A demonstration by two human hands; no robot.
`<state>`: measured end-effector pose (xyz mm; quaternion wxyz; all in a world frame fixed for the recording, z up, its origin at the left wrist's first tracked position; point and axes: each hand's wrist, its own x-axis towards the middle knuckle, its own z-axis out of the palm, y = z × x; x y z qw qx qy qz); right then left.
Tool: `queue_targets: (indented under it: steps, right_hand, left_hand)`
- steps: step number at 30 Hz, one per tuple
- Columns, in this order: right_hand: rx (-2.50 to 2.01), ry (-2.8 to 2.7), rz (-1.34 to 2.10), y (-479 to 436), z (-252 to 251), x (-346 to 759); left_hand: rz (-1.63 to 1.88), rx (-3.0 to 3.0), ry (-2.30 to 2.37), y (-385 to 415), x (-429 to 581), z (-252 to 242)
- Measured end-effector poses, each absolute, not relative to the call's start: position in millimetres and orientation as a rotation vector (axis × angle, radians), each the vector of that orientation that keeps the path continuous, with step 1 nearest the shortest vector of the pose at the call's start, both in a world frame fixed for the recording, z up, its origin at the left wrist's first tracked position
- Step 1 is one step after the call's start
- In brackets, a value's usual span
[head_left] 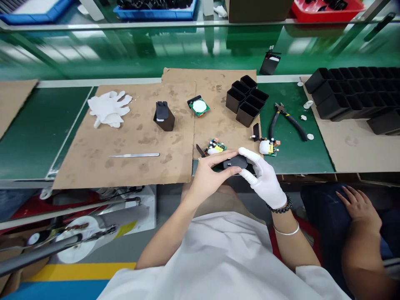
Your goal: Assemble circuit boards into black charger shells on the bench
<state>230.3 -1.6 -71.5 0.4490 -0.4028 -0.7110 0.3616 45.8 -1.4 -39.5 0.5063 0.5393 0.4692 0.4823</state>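
The single head-worn view looks forward and steeply down from above the white shirt (225, 254), at close range to the bare left hand (206, 177) and gloved right hand (265, 179). Its wide field reaches beyond both to the shelf's red tray (328, 16), and rightward of them to a co-worker's hand (361, 208).

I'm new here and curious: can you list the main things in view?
Black part: one, black, front centre
Circuit boards: three, green, centre
Open cases: many, black, centre-right and far right
Black-topped case: one, black, centre-left
Tweezers: one, silver, front left
Loose glove: at least one, white, left
Pliers: one, dark-handled, right
Cardboard sheets: several, brown, left to right
Trays: three, two blue, one red, top
Box: one, brown, top
Co-worker's hand: one, bare, far right
Left hand: one, bare, on black part
Right hand: one, white-gloved, on black part
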Motion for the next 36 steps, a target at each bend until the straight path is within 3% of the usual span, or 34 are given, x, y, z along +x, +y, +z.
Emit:
queue_targets:
  steps: [11,18,26,33,36]
  right_hand:
    - [-0.966,-1.859,0.744,-1,-51,227]
    - [-0.899,-1.972,0.649,2,-51,235]
    - [-0.785,-2.145,0.350,12,-42,227]
    - [-1.056,-1.778,0.040,26,-47,224]
    - [-1.135,-1.835,0.081,30,-56,223]
  left_hand:
    - [1.271,1.372,1.116,-6,55,-45]
    - [1.112,1.530,0.886,-4,36,-55]
    - [0.982,1.544,0.958,-10,32,-46]
    - [1.469,1.483,1.114,-25,12,-57]
    - [1.547,1.586,1.251,-30,3,-62]
